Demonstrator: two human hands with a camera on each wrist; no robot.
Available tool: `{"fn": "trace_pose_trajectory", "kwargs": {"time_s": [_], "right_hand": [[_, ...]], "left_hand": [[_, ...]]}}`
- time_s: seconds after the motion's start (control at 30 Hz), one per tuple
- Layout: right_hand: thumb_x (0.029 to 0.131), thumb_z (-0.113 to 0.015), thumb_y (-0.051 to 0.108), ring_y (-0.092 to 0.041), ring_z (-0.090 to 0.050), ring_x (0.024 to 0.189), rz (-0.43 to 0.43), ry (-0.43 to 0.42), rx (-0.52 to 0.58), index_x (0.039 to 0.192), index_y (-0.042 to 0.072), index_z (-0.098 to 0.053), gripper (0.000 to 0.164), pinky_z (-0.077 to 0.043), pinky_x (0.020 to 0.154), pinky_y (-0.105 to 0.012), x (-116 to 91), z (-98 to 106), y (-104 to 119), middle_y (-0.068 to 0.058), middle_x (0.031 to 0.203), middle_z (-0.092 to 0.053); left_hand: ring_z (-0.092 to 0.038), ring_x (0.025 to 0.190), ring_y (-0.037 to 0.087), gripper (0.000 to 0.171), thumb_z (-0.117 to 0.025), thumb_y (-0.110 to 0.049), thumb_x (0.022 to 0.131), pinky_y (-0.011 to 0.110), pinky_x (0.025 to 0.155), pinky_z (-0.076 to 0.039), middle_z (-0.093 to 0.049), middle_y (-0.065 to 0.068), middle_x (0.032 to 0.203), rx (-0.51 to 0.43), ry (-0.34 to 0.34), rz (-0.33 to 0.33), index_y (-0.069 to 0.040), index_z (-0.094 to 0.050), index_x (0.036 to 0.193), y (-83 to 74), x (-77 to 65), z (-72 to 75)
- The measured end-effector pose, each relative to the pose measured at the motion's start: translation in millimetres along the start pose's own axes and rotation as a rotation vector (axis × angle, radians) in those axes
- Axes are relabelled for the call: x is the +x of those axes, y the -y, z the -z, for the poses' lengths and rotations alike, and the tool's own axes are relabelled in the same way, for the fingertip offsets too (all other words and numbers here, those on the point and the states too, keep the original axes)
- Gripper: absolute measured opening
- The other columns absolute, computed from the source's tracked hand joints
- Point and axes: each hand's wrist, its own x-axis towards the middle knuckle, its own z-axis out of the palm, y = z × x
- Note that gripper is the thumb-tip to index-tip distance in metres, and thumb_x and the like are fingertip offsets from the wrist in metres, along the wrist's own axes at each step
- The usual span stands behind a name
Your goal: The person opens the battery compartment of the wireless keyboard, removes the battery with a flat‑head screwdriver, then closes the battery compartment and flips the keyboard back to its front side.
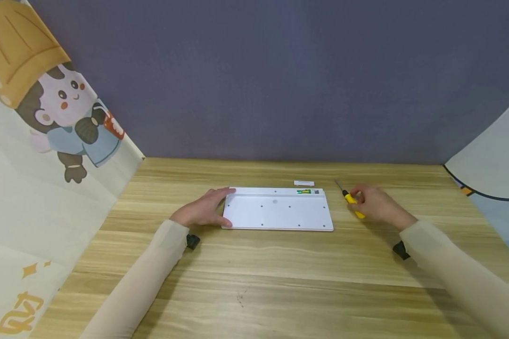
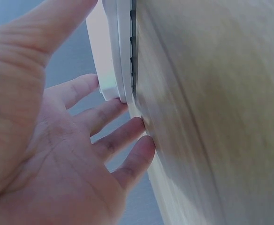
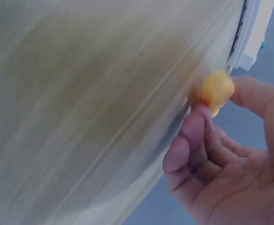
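Observation:
A white keyboard (image 1: pixel 275 212) lies upside down on the table, screw holes dotted over its back. My left hand (image 1: pixel 203 209) holds its left end, thumb at the near corner and fingers at the far one; the left wrist view shows the fingertips against the keyboard's end (image 2: pixel 109 84). At the keyboard's top right, the battery compartment is uncovered and a green battery (image 1: pixel 304 192) sits in it. To the right, my right hand (image 1: pixel 375 202) pinches the yellow handle of a screwdriver (image 1: pixel 354 206), its shaft pointing away. In the right wrist view the handle (image 3: pixel 217 89) is between thumb and fingers.
A small white battery cover (image 1: pixel 304 183) lies just behind the keyboard. The wooden table (image 1: pixel 254 278) ends at a dark blue panel (image 1: pixel 254 84) at the back. A printed cartoon sheet (image 1: pixel 34 197) stands at the left, and a pale sheet with a dark edge (image 1: pixel 496 155) at the right.

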Motion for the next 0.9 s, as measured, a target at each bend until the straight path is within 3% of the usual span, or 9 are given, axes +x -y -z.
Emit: {"fn": "trace_pose_trajectory", "kwargs": {"time_s": [0.2,0.67,0.9], "right_hand": [[0.089,-0.065,0.027,-0.017,-0.049,0.056,-0.017,0.020,0.009,0.131,-0.011,-0.039,0.063,-0.041,0.051,-0.032,-2.4,-1.4,8.7,-0.004,0.073,-0.058],[0.089,-0.065,0.029,-0.018,-0.057,0.066,-0.031,0.017,-0.038,0.131,-0.009,-0.041,0.061,-0.047,0.057,-0.036,-6.9,6.0,19.2,-0.009,0.084,-0.062],[0.090,-0.064,0.029,-0.018,-0.056,0.063,-0.052,0.031,-0.040,0.130,-0.008,-0.043,0.059,-0.046,0.055,-0.035,-8.0,11.4,21.3,-0.010,0.084,-0.062]], "left_hand": [[-0.026,0.135,0.026,0.103,-0.083,-0.041,0.069,0.047,0.106,-0.028,-0.027,0.007,0.152,-0.004,-0.001,0.006,-0.016,-0.025,0.150,0.0,0.1,-0.3],[-0.027,0.134,0.027,0.103,-0.083,-0.041,0.068,0.048,0.105,-0.029,-0.029,0.008,0.151,-0.005,-0.005,0.003,-0.016,-0.026,0.150,-0.7,-1.4,-0.1],[-0.026,0.135,0.027,0.103,-0.083,-0.042,0.068,0.048,0.105,-0.028,-0.028,0.007,0.151,-0.008,-0.002,0.007,-0.017,-0.026,0.150,-1.3,-1.3,-0.2]]}}
